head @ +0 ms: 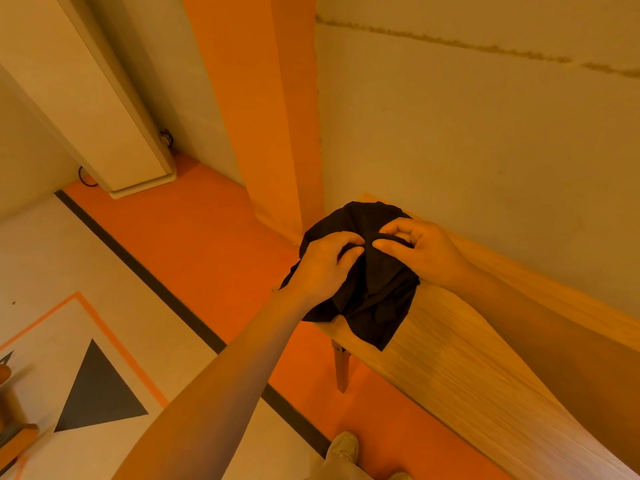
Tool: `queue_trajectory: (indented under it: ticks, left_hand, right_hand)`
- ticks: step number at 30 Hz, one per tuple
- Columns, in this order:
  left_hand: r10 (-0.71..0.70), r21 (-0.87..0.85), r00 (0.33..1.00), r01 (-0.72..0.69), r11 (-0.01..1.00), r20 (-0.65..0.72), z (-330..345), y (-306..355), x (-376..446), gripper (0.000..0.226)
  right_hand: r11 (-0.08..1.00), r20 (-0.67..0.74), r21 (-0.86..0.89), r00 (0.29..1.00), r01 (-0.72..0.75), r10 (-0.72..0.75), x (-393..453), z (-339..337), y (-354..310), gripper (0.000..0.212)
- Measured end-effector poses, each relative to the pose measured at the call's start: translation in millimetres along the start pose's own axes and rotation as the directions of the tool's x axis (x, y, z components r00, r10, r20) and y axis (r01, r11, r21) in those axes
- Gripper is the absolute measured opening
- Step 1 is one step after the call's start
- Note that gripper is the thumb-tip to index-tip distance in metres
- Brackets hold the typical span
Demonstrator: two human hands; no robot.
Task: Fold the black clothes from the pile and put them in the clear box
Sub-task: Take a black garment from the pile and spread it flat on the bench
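Both hands pinch the bunched black garment [367, 282] at the tabletop's [460, 358] far left corner; the left hand [323, 268] and right hand [420, 249] meet fingertip to fingertip above its middle; the cloth droops toward the person, over the corner's edge.

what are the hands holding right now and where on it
Both hands pinch the black garment at its bunched top middle: left hand and right hand meet fingertip to fingertip there. It lies on the wooden table end.

A crumpled black garment [374, 282] lies bunched at the wooden table's [467, 368] far end, overhanging its edge.
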State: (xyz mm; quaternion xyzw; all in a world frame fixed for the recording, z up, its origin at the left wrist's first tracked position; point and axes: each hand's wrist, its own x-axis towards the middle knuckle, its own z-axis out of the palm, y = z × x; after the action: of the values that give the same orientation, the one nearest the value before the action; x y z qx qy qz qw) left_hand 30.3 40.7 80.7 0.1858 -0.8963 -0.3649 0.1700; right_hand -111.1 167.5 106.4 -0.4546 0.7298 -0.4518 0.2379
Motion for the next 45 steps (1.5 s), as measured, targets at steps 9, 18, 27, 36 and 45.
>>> queue_trajectory:
  ticks: [9, 18, 27, 36, 45]
  left_hand:
    - [0.131, 0.135, 0.988, -0.12, 0.984, -0.082, -14.0, 9.1, 16.5, 0.014]
    - [0.239, -0.031, 0.964, -0.237, 0.971, 0.115, -17.5, 100.2, 89.7, 0.017]
    - [0.45, -0.055, 0.89, -0.447, 0.893, 0.069, 4.6, 225.9, 145.8, 0.017]
    - [0.599, -0.104, 0.798, -0.592, 0.799, 0.067, 58.9, 330.4, 167.0, 0.018]
    - [0.605, -0.033, 0.796, -0.604, 0.796, 0.03, 103.9, 361.5, 193.9, 0.026]
  right_hand:
    - [0.995, -0.069, -0.092, 0.996, 0.042, -0.048, -5.9, -24.9, -4.1, 0.015]
    - [0.999, -0.217, -0.028, 0.975, 0.035, -0.04, -11.7, -83.4, -22.0, 0.009]
    - [0.974, -0.462, -0.226, 0.877, 0.028, -0.132, -54.6, -203.6, -55.4, 0.003]
    - [0.925, -0.602, -0.363, 0.786, -0.113, -0.14, -127.6, -310.0, -69.5, 0.002]
    - [0.885, -0.714, -0.353, 0.699, -0.305, -0.044, -193.5, -376.2, -37.6, 0.009]
